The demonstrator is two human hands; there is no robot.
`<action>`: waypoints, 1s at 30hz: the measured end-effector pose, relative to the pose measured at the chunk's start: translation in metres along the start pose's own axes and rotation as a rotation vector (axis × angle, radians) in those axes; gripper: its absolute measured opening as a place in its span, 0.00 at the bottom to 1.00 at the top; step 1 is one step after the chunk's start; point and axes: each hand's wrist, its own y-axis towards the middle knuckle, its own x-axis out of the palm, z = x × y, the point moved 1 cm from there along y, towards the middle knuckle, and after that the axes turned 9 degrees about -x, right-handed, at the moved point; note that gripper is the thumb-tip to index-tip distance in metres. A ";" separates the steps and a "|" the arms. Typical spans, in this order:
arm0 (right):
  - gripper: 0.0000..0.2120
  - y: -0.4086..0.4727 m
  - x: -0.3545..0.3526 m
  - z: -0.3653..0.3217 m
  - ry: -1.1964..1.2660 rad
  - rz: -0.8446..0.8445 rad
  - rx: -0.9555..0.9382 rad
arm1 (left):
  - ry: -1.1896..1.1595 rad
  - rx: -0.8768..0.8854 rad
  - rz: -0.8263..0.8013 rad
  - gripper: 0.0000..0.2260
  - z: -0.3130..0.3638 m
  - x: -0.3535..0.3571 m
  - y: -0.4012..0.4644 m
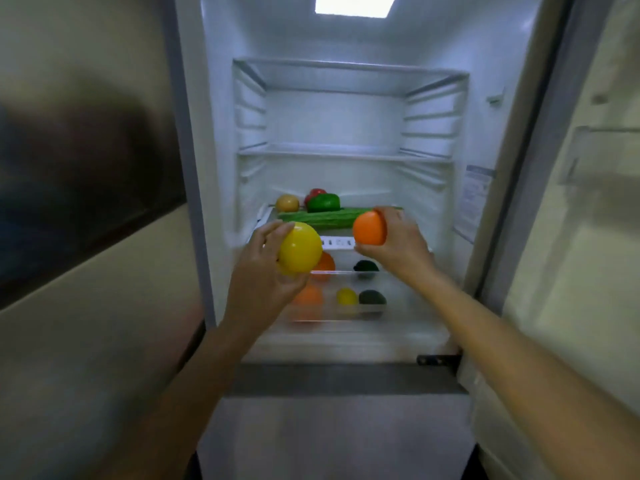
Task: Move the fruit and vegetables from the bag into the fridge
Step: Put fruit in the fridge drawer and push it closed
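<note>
Two pieces of fruit are up at the open white fridge point(214, 168) at once: the left hand point(263, 268) has its fingers curled round a glossy round yellow fruit point(300, 248), and the right hand point(398, 244) clamps a smooth round orange fruit point(370, 228) between thumb and fingers, both held just in front of the lower shelf and above the clear plastic drawer point(346, 271). On that shelf, farther in, lie a long green cucumber point(322, 216), a green bell pepper point(323, 202), a red pepper point(317, 192) behind it and a brownish round fruit point(287, 203) to the left; the drawer already holds more orange, yellow and dark green pieces. To do this well, I'd say lower each fruit into a free gap in the drawer, set it down before letting go so it cannot roll, and keep the wrists clear of the shelf edge. No bag is in view
</note>
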 end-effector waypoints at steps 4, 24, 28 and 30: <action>0.36 0.020 0.021 0.035 -0.007 -0.139 0.063 | -0.004 0.036 -0.007 0.33 -0.007 0.028 0.024; 0.27 0.039 0.035 0.086 -0.239 -0.962 0.387 | -0.143 0.099 -0.175 0.34 -0.035 0.099 0.047; 0.20 0.045 0.041 0.088 -0.338 -1.140 0.429 | -0.136 0.094 -0.190 0.34 -0.034 0.096 0.048; 0.10 0.047 0.045 0.094 -0.393 -1.178 0.340 | -0.142 0.093 -0.203 0.33 -0.034 0.095 0.050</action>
